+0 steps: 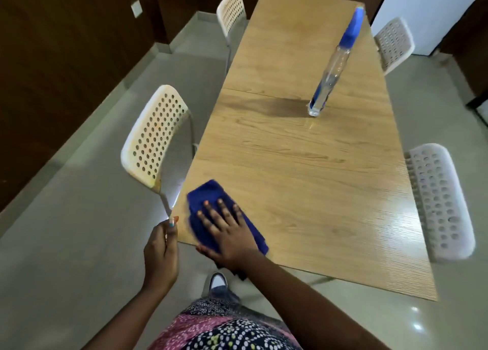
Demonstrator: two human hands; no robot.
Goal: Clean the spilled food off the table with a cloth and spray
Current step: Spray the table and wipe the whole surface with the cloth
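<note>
A blue cloth [204,199] lies on the near left corner of the long wooden table [303,180]. My right hand [227,230] presses flat on the cloth with fingers spread. My left hand [161,252] hovers just off the table's left corner, fingers curled, next to the leg of a white chair; I cannot tell whether it grips that leg. A clear spray bottle [332,67] with a blue nozzle stands upright further up the table, right of the middle. No spilled food shows on the wood.
White perforated chairs stand around the table: one at the near left [153,141], one at the far left [232,9], two on the right [441,201] [394,43]. Pale tiled floor surrounds everything. Dark wood panels line the left wall.
</note>
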